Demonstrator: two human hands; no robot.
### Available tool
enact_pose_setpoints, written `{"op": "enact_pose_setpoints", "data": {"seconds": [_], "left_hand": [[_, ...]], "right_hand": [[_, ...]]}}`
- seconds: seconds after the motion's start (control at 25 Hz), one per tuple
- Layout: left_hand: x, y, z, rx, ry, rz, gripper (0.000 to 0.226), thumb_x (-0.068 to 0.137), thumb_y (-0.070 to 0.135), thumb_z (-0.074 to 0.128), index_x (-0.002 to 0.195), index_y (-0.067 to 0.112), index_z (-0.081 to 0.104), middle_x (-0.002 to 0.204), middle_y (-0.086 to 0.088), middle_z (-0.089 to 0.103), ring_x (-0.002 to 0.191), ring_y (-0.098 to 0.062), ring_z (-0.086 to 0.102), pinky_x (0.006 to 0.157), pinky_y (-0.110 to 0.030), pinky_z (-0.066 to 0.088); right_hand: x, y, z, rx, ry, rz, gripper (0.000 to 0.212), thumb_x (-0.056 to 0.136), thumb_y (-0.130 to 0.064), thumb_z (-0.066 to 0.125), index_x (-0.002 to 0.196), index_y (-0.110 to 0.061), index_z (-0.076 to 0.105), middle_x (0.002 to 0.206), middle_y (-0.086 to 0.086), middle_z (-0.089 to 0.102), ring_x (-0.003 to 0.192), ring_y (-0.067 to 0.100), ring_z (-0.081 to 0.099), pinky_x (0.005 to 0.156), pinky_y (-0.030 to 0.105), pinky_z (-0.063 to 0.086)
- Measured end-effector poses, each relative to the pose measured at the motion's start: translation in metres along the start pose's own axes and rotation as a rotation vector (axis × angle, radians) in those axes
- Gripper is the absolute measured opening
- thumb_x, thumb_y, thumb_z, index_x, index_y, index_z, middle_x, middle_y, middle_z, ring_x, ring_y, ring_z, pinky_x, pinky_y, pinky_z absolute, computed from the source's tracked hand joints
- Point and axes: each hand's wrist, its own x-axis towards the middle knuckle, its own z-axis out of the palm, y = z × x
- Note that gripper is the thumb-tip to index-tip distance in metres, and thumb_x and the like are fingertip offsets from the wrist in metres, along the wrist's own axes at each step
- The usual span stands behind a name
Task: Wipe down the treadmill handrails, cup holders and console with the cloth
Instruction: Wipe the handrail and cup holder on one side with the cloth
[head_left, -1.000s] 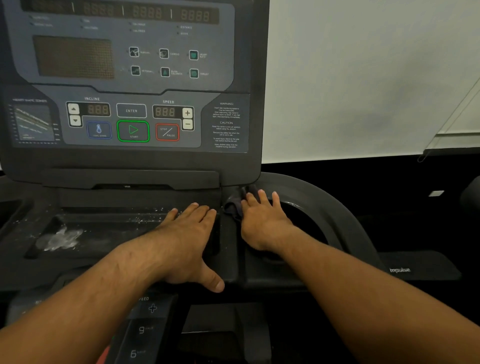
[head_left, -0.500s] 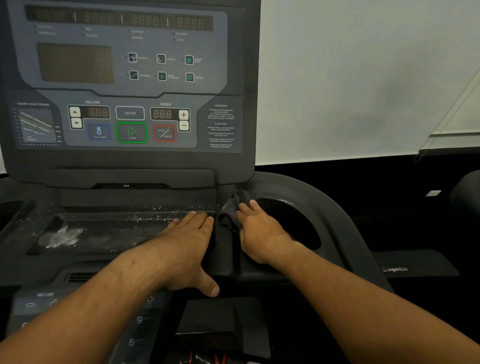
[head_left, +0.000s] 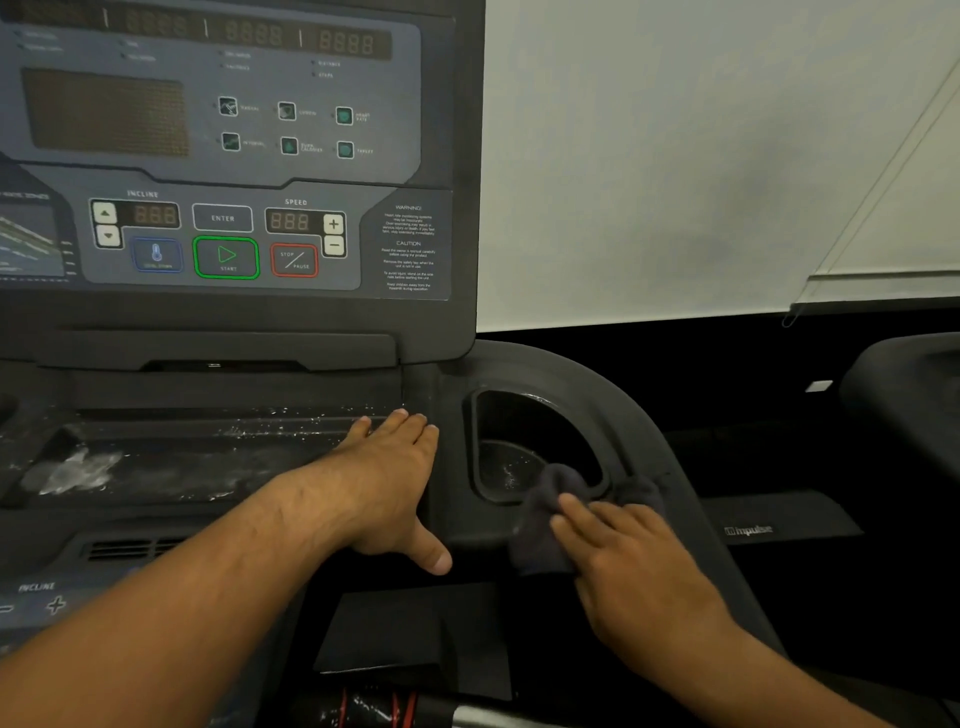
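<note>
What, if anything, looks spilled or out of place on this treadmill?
A whitish smear lies at the left end of the tray, and droplets speckle its back ridge and the cup holder floor: apparently unwiped spray. Nothing looks broken.

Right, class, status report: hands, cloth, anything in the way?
Left hand flat on black centre tray. Right hand pressing dark grey cloth on near rim of black cup holder. Nothing blocking; white smears on tray.

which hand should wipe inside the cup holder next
Right. The right hand presses the cloth on the near rim of the cup holder; the left hand lies flat on the tray, with no cloth.
</note>
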Motion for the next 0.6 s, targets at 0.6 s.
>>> {"op": "enact_pose_setpoints", "data": {"seconds": [0.6], "left_hand": [[0.013,-0.012,0.004,-0.091,0.086,0.003,0.131,0.069,0.077,0.062,0.151,0.016,-0.020,0.158,0.000,-0.029,0.143,-0.016,-0.030,0.121,-0.042,-0.009]], "right_hand": [[0.160,0.039,-0.014,-0.067,-0.004,-0.009,0.055,0.105,-0.032,0.028,0.155,-0.020,0.007,0.163,0.000,0.004,0.149,0.022,0.004,0.118,0.047,0.003]]}}
